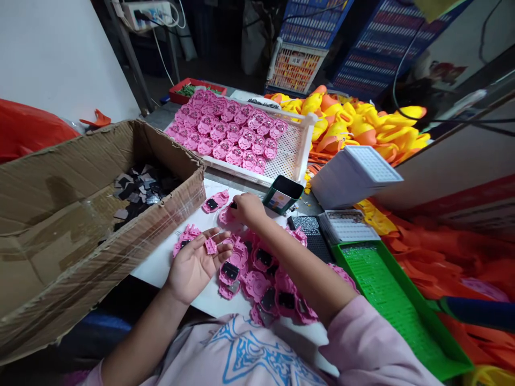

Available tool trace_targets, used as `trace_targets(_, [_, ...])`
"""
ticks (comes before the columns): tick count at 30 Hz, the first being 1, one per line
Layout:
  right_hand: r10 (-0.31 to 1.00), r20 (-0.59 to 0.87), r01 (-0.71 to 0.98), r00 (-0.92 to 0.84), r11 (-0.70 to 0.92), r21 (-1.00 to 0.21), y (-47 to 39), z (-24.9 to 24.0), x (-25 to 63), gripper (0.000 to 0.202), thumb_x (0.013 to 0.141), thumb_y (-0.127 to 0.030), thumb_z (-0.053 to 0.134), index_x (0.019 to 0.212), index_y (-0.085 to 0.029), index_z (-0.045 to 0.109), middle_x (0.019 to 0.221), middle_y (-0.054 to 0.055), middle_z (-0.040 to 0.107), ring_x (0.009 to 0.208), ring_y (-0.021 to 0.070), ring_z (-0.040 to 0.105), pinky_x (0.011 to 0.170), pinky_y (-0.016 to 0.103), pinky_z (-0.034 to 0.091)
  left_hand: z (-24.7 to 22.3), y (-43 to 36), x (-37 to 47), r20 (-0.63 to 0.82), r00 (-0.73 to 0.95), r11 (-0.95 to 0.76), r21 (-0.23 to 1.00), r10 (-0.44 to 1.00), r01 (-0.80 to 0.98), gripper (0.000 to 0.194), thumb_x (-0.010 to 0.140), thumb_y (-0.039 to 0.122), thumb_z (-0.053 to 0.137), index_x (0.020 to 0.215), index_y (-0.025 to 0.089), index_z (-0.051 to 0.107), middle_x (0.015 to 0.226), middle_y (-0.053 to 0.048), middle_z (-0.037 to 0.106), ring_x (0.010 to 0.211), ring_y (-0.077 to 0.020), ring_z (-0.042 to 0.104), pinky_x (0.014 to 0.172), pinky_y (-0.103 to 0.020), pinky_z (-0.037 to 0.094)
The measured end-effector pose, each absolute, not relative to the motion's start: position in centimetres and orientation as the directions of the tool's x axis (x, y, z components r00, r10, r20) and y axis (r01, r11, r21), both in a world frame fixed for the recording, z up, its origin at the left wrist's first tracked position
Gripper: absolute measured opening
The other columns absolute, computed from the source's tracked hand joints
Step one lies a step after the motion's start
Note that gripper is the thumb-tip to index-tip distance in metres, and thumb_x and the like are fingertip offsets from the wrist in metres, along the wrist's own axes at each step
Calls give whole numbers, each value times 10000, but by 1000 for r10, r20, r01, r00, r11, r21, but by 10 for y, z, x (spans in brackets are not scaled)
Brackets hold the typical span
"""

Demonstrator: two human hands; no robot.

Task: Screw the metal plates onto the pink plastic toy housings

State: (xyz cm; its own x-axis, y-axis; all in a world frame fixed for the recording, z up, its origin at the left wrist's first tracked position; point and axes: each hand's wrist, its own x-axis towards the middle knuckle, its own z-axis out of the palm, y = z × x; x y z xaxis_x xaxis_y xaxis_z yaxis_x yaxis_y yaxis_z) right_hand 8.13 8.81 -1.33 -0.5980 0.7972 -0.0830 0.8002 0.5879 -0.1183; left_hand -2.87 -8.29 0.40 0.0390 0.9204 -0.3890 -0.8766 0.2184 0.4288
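Palm up, my left hand (195, 264) has its fingers half curled around a small pink plastic part (211, 246). My right hand (248, 208) reaches forward, fingers bent down onto a pink plastic casing (226, 215) with a dark spot at the fingertips; the hand hides much of it. Behind it on the white work surface lies another pink casing (216, 201) with a black rectangular plate set in it. Many similar casings, including one with a black plate (230, 271), are heaped under and beside my right forearm.
At left stands a cardboard box (161, 222) with dark flat pieces. A white tray (300, 166) bears rows of pink parts. Near my right hand stands a dark green container (282, 194). Farther right are a green tray (402, 305), a white stack (350, 177) and yellow-orange parts (354, 126).
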Motion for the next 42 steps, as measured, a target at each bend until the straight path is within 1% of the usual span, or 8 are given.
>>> trace_targets(7, [772, 147, 707, -618, 628, -326, 74, 51, 115, 257, 852, -322, 568, 1046, -177, 653, 985, 74, 694, 915, 182, 592, 821, 295, 430, 7, -82, -20, -345, 214, 351, 403, 914, -846, 275, 833, 308, 604, 981, 86, 671, 997, -142, 706, 920, -256, 673, 838, -364, 538])
trace_targets(10, [549, 241, 439, -801, 811, -386, 51, 77, 126, 214, 822, -297, 604, 978, -174, 685, 887, 59, 691, 851, 174, 574, 777, 294, 421, 14, -80, -10, -294, 354, 448, 379, 888, -810, 499, 822, 509, 604, 1051, 70, 663, 1025, -169, 704, 949, -289, 666, 873, -404, 517])
trace_targets(14, [339, 112, 287, -934, 900, -330, 20, 87, 133, 135, 807, -228, 608, 871, -156, 702, 817, 69, 685, 783, 182, 553, 754, 328, 426, 18, -79, 3, -224, 463, 514, 411, 857, -753, 693, 721, 685, 611, 1000, 54, 684, 858, -155, 729, 753, -246, 689, 701, -319, 547])
trace_targets(17, [406, 206, 324, -890, 882, -341, 5, 77, 145, 159, 848, -236, 568, 889, -136, 684, 854, 97, 688, 831, 204, 565, 762, 349, 451, 17, -77, 9, -248, 468, 529, 428, 848, -733, 478, 754, 538, 683, 901, 83, 697, 778, -101, 728, 684, -197, 683, 643, -266, 540])
trace_targets(22, [615, 542, 367, -573, 784, -501, -28, 51, 177, 178, 848, -171, 576, 1020, -161, 623, 977, 97, 666, 919, 179, 583, 820, 342, 494, 18, -73, 10, -301, 411, 501, 353, 861, -790, 251, 883, 354, 574, 967, 135, 663, 918, -81, 719, 920, -224, 674, 855, -350, 524])
trace_targets(30, [740, 532, 569, -412, 665, -484, -63, 21, 193, 219, 820, -202, 616, 1035, -181, 648, 1139, 149, 593, 1059, 252, 549, 861, 468, 515, 16, -74, 24, -311, 476, 561, 308, 822, -768, 205, 896, 300, 551, 992, 152, 654, 979, -63, 716, 958, -171, 669, 786, -238, 525])
trace_targets(33, [733, 543, 557, -410, 673, -487, -62, 16, 195, 129, 819, -206, 614, 931, -205, 678, 1179, 137, 597, 1096, 262, 545, 868, 484, 517, 13, -75, 32, -292, 491, 571, 374, 821, -731, 222, 883, 298, 565, 1019, 145, 653, 1016, -85, 708, 1053, -219, 637, 864, -296, 504])
trace_targets(42, [740, 557, 477, -378, 671, -568, -62, 15, 212, 74, 801, -177, 641, 849, -233, 646, 947, 56, 700, 977, 216, 595, 828, 416, 511, 5, -79, 40, -362, 471, 584, 337, 805, -739, 178, 848, 244, 613, 994, 142, 621, 944, -52, 692, 946, -168, 648, 817, -248, 500])
